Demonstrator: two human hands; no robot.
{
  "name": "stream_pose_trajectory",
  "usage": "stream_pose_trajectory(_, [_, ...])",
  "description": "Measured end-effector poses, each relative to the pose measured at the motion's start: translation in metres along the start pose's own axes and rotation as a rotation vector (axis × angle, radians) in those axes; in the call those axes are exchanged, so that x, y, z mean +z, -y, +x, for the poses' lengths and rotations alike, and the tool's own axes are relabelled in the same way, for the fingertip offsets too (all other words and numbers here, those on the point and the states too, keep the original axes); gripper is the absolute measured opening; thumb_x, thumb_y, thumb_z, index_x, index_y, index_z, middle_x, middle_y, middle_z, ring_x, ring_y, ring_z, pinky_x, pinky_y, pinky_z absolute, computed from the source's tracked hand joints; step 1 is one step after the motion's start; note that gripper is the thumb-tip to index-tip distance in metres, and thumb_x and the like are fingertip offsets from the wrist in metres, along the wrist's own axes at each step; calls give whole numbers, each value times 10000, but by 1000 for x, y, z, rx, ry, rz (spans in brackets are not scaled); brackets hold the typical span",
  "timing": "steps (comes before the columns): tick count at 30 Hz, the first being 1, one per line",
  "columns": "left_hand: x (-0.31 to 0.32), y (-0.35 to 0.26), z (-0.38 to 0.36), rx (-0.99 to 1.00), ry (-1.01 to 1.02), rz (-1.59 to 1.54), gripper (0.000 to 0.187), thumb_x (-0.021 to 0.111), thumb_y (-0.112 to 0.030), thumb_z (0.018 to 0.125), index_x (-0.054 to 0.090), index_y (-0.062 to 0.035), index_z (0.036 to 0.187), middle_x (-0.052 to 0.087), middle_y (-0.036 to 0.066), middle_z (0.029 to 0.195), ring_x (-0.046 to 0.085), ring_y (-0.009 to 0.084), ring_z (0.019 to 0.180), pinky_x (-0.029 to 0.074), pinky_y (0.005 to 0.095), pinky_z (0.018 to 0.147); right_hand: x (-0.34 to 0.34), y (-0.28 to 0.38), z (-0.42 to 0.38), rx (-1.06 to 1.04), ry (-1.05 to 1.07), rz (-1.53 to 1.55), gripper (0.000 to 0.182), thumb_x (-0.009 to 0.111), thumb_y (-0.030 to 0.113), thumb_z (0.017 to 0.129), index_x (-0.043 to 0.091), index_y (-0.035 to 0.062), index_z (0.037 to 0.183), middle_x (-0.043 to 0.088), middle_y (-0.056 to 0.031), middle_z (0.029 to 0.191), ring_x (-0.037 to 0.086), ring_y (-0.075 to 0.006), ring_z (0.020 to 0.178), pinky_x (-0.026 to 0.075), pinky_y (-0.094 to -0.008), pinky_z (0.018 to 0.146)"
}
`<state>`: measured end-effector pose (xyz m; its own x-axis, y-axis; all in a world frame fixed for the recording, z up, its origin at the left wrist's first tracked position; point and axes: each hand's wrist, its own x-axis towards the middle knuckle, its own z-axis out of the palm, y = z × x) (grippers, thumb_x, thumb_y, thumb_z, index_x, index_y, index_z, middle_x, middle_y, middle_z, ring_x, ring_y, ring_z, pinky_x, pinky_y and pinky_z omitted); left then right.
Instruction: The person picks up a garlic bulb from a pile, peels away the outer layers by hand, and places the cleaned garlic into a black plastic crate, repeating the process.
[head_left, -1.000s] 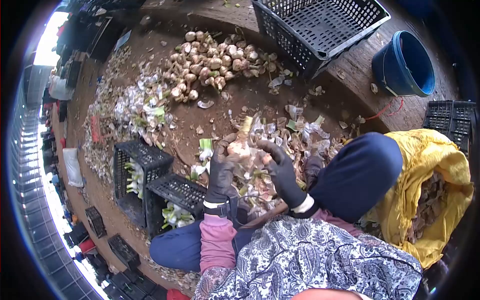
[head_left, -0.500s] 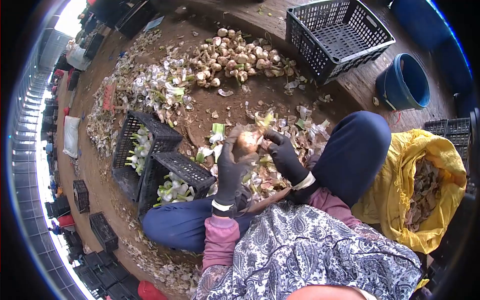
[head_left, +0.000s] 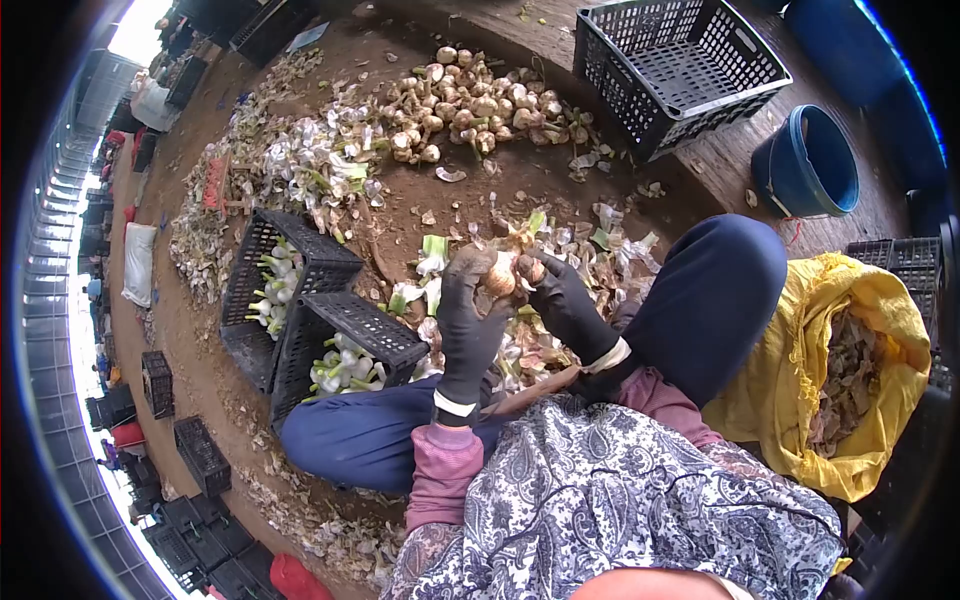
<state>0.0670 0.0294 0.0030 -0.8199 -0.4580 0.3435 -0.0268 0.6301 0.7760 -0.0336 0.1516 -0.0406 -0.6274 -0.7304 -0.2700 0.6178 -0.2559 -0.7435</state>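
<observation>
A garlic bulb (head_left: 499, 277) with brownish skin and a stem stub pointing away is held up between my two gloved hands. My left hand (head_left: 468, 325), in a dark glove with a white band at the wrist, wraps the bulb from the left with its fingers closed. On the other side, my right hand (head_left: 572, 312) has thumb and fingers pinched at the bulb's dry outer skin (head_left: 531, 268). Underneath lie loose garlic peelings (head_left: 535, 350) between my bent legs.
Unpeeled garlic bulbs (head_left: 480, 105) are heaped ahead. Two tipped black crates (head_left: 335, 255) (head_left: 375, 325) at left hold white trimmed garlic. A black crate (head_left: 680, 75) and blue bucket (head_left: 808, 165) stand on boards at right. A yellow sack (head_left: 765, 400) of peelings sits beside my right knee.
The bulb has turned a little between my hands, and my left fingers have shifted around it. My right hand stays pinched at its skin.
</observation>
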Motion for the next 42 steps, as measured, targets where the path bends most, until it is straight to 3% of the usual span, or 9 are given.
stream_pose_trajectory(18, [9, -9, 4, 24, 11, 91, 607, 767, 48, 697, 577, -80, 1258, 563, 116, 1322, 566, 300, 1227, 470, 398, 1046, -11, -9, 2, -112, -126, 39, 274, 673, 139, 951, 658, -66, 1132, 690, -29, 976, 627, -87, 837, 508, -246, 754])
stream_pose_trajectory(23, [16, -13, 1, -267, -34, -456, 494, 742, -24, 810, 552, -13, 1266, 568, 130, 1316, 598, 248, 1170, 505, 360, 1008, -9, -10, 2, -215, -221, -128, 205, 673, 129, 937, 669, -36, 1059, 676, -15, 923, 620, -99, 793, 500, -253, 696])
stream_pose_trajectory(27, [2, 10, 1, -729, 153, -1353, 431, 616, -255, 971, 523, -7, 1311, 626, 141, 1216, 656, 224, 1019, 578, 358, 876, -8, 4, 2, -668, -169, -716, 187, 705, 91, 864, 675, 3, 1026, 656, -68, 900, 628, -161, 743, 496, -293, 638])
stream_pose_trajectory(28, [-1, 11, 2, -769, 164, -1375, 492, 472, -415, 1029, 524, -22, 1320, 659, 124, 1134, 673, 207, 907, 601, 346, 760, -5, 7, 1, -667, -136, -779, 200, 713, 77, 837, 676, 13, 1022, 646, -84, 895, 628, -179, 736, 495, -305, 631])
stream_pose_trajectory(33, [19, 7, 5, -688, -80, -976, 505, 435, -466, 1037, 566, -35, 1265, 667, 104, 1105, 676, 181, 858, 572, 269, 696, 11, 14, -7, -726, -3, -1024, 97, 692, -23, 740, 648, 0, 824, 666, -153, 947, 680, -293, 849, 530, -375, 704])
stream_pose_trajectory(35, [20, 14, 7, -576, 11, -897, 500, 441, -463, 1036, 565, -37, 1267, 669, 89, 1087, 667, 149, 833, 553, 247, 670, 10, 16, -7, -747, -42, -967, 167, 708, -6, 738, 674, 12, 901, 655, -146, 946, 671, -279, 830, 528, -355, 704])
stream_pose_trajectory(38, [27, 17, 4, -1006, -42, -1267, 452, 466, -456, 1026, 586, -56, 1199, 658, 71, 840, 557, 96, 557, 421, 202, 445, 4, 6, -5, -708, -123, -769, 181, 700, 43, 823, 689, -6, 997, 669, -122, 980, 663, -237, 836, 528, -325, 755])
stream_pose_trajectory(41, [31, 35, -2, -1041, 111, -1637, 381, 487, -384, 1024, 562, -56, 1202, 606, 77, 830, 523, 131, 616, 411, 233, 514, -9, -13, 0, -522, -221, -453, 170, 685, 104, 894, 684, -22, 1008, 677, -85, 1006, 648, -186, 847, 527, -318, 776])
stream_pose_trajectory(42, [32, 49, -13, -959, 165, -1737, 341, 497, -298, 1030, 538, -47, 1257, 620, 97, 979, 589, 152, 810, 488, 245, 682, -8, -14, -1, -524, -229, -387, 233, 669, 174, 934, 689, -32, 1040, 681, -48, 962, 634, -134, 839, 530, -294, 737])
